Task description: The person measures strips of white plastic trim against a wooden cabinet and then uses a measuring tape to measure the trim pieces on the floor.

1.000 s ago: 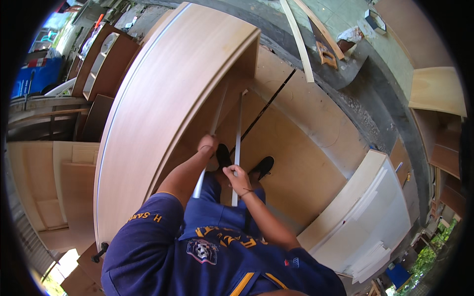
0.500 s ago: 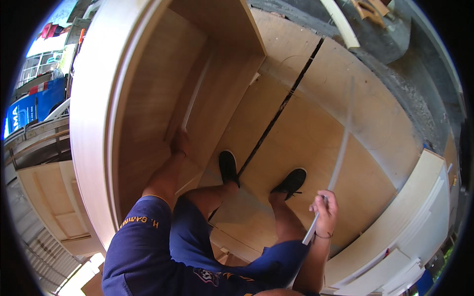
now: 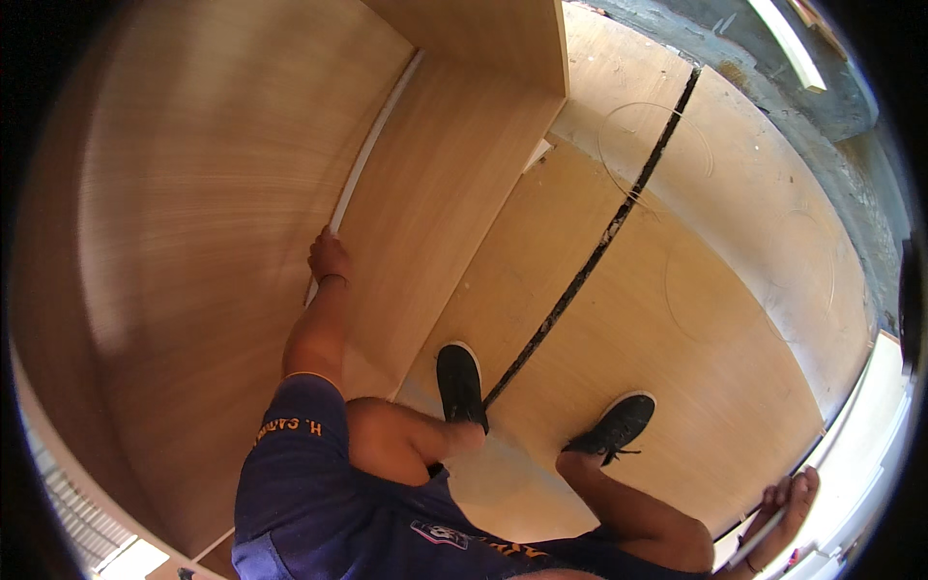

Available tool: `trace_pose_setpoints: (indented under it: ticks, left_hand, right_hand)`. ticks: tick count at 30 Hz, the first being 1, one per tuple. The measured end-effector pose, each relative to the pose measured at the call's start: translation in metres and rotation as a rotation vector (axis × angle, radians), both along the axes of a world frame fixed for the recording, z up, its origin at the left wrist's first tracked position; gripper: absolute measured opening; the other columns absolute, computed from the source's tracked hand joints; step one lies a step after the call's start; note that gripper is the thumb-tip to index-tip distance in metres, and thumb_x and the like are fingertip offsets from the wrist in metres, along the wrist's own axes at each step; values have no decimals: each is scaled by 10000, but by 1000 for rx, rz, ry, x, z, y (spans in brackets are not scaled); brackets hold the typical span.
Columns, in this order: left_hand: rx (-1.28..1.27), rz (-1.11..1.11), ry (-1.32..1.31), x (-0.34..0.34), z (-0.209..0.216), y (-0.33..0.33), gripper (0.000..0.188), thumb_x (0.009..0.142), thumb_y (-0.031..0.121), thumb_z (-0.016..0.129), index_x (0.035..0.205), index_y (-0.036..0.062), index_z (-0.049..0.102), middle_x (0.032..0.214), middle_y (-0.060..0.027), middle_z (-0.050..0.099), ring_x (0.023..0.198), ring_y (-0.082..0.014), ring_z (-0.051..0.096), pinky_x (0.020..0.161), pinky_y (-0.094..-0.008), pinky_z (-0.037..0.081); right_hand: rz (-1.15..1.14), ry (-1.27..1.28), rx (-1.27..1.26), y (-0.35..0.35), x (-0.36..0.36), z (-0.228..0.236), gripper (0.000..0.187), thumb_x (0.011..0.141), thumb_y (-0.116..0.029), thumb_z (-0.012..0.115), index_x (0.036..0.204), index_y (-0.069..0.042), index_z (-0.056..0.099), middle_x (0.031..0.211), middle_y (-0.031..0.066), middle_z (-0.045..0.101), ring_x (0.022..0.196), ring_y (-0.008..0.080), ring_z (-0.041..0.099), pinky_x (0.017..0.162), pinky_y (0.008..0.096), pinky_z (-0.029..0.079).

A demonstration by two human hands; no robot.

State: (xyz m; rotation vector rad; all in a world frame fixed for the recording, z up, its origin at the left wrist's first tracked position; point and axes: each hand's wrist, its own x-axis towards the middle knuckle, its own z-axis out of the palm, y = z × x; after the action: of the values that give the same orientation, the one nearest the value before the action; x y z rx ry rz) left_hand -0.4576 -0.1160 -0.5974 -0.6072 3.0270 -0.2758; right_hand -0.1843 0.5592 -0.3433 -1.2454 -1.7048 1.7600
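My left hand (image 3: 330, 255) reaches into a large wood-grain cabinet (image 3: 203, 232). Its fingers are closed round a long, thin white strip (image 3: 372, 135), which runs along the inner corner between two panels. A short piece of the strip shows below the hand. Down at the lower right, my right hand (image 3: 795, 501) is closed on a second slim, pale strip (image 3: 767, 532). That strip slants up past the fingers, and its upper part is hard to tell from the white boards behind it.
A wood-toned sheet (image 3: 715, 319) lies under my feet, crossed by a dark gap (image 3: 604, 242). Black shoes (image 3: 459, 382) stand on it. White boards (image 3: 875, 425) are stacked at the right, and a pale batten (image 3: 788, 43) lies on grey ground at the far right.
My view has swung left and closer into the cabinet. My right hand has moved right and down with its strip. The left hand remains at the strip in the cabinet corner.
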Motion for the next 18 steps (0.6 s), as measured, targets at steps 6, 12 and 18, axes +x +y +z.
trace_pose_setpoints:
  ticks: [6, 12, 18]
  left_hand:
    - [-9, 30, -51, -38, -25, -38, 306, 904, 142, 407, 1177, 49, 509, 1101, -160, 529, 1020, -317, 512, 834, -394, 450]
    - [-55, 95, -112, -44, -38, -68, 268, 884, 191, 463, 1118, 99, 558, 1073, -121, 577, 954, -312, 558, 816, -406, 466]
    - [-134, 30, -8, -43, -44, -62, 215, 842, 253, 523, 1001, 139, 610, 928, -108, 623, 866, -313, 588, 748, -440, 476]
  right_hand:
    - [-7, 192, 23, -43, -23, 32, 101, 854, -95, 505, 908, -26, 455, 682, 9, 367, 611, 134, 338, 527, 251, 309]
    - [94, -48, 241, -28, -3, 21, 296, 899, -237, 522, 1105, -29, 483, 805, -28, 407, 628, 33, 342, 578, 172, 310]
    - [-32, -43, 230, -36, 5, 19, 379, 893, -270, 533, 1139, 11, 473, 857, -5, 427, 651, 53, 306, 584, 188, 286]
